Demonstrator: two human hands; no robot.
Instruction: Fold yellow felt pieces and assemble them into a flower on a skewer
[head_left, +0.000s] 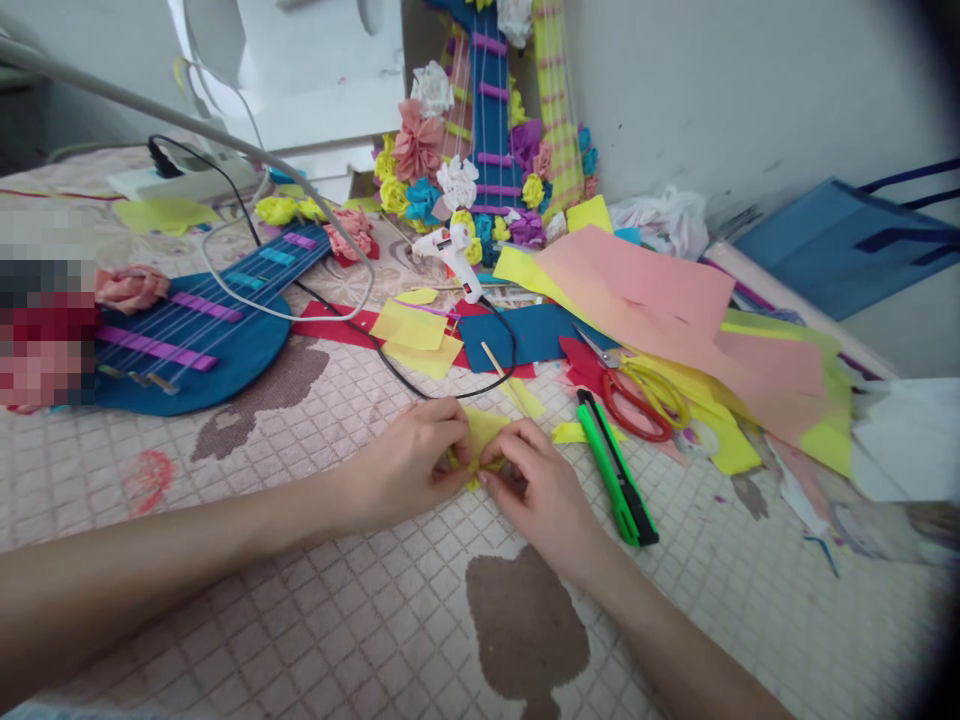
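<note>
Left hand (pixel 412 455) and right hand (pixel 544 485) pinch a piece of yellow paper (pixel 487 428) over a diamond-patterned tablecloth (pixel 360 610).
A green cutter (pixel 616 470) lies just beside the right hand — scissors (pixel 637 426) with red and yellow handles are near its top end — while a white glue gun (pixel 455 252) stands farther back and a blue toy guitar (pixel 255 365) lies at left.

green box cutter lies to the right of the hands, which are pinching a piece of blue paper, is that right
Not quite: the head view shows that the piece of paper pinched by the left hand and right hand is yellow. The green box cutter does lie to their right.
</note>
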